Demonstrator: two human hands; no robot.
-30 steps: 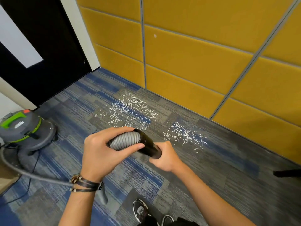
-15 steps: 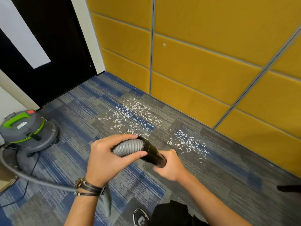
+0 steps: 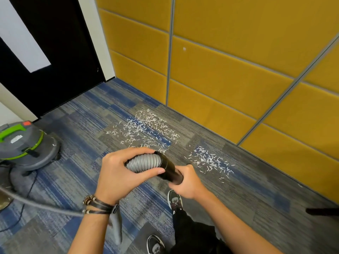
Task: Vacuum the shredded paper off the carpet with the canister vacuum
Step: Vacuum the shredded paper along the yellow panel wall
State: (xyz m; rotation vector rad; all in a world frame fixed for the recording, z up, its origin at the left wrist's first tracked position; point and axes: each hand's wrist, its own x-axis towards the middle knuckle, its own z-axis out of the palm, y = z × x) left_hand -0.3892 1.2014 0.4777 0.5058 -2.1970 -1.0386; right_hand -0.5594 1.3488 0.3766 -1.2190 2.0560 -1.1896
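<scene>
left hand (image 3: 121, 173) wraps the ribbed hose (image 3: 143, 163), right hand (image 3: 185, 182) grips the black nozzle (image 3: 170, 170); shredded paper (image 3: 148, 129) lies just ahead of both, so tip nozzle down onto the carpet (image 3: 73, 116), sweep slow.

Both forearms bare down to bottom frame edge. Left hand (image 3: 119, 173): wrist wrapped in bracelet (image 3: 97, 205), several turns of dark leather cord strung with small pale and metallic beads, cords crossing over each other. Black trousers (image 3: 192, 233), loose cut, matte fabric. Black low-top sneakers, whitish print on upper, pale sole rim: forward shoe (image 3: 175, 199), rear shoe (image 3: 155, 244), print detail too blurred to read.
</scene>
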